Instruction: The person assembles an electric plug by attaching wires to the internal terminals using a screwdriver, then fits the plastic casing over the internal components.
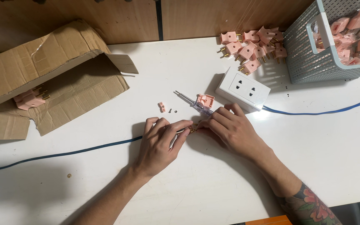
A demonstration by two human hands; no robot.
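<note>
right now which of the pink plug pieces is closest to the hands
The pink plug half lying beside the screwdriver, just above the right hand. The pile of plugs by the basket lies farther off.

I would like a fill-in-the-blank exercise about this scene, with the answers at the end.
1. The pink plugs lie heaped beside a grey ____.
2. The white socket box has a ____ cable.
3. The left hand and right hand meet over a ____ table.
4. More plugs lie in a torn ____ box on the left.

Answers: basket; blue; white; cardboard
</note>
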